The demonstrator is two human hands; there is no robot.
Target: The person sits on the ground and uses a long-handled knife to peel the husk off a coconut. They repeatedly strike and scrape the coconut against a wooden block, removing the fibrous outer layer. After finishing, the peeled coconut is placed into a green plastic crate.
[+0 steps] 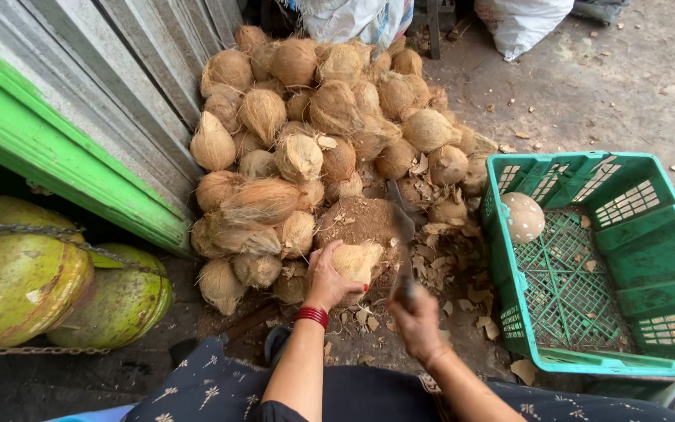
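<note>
My left hand (323,277), with a red bangle on the wrist, grips a husked brown coconut (355,262) against a round chopping block (357,220). My right hand (416,320) is closed on the handle of a dark cleaver (401,227), whose blurred blade rises just right of the coconut. A big pile of fibrous coconuts (314,117) lies beyond the block. One peeled, pale, speckled coconut (523,216) rests in the green plastic crate (650,258) at my right.
A green-edged corrugated shutter (80,141) runs along the left. Two large yellow-green round containers (33,281) bound with a chain sit at lower left. Husk chips (447,266) litter the ground. White sacks (521,23) stand at the back on the concrete floor.
</note>
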